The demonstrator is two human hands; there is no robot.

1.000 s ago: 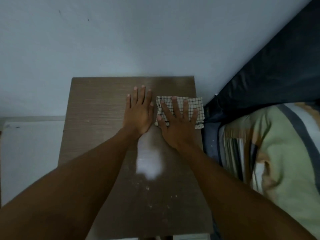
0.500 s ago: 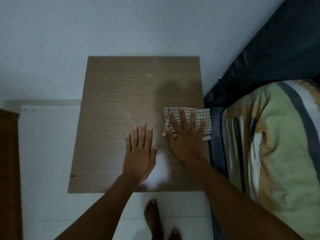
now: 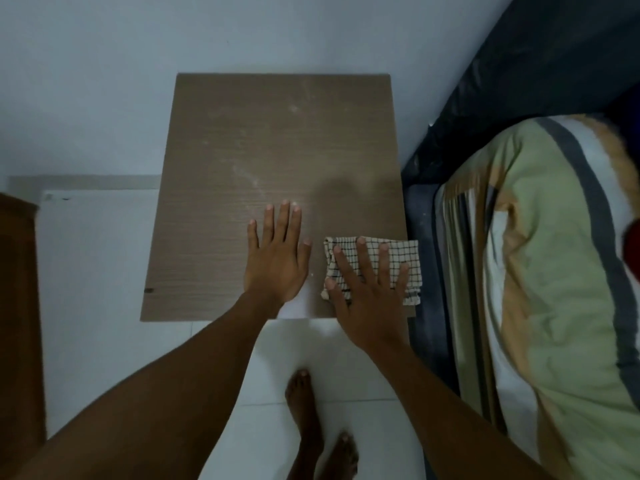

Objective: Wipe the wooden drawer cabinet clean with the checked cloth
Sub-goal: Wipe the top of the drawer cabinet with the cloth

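Now the right hand (image 3: 367,299), fingers flat, is pressing the checked cloth (image 3: 410,252) at the near right corner of the wooden drawer cabinet (image 3: 277,140), having dragged it back; the left hand (image 3: 275,258) is lying flat alongside, dusty streaks (image 3: 249,174) waiting ahead.

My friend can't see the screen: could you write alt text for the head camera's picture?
A person's right hand presses a checked cloth flat on the near right corner of a wooden cabinet top, left hand flat beside it. Bedding lies to the right.
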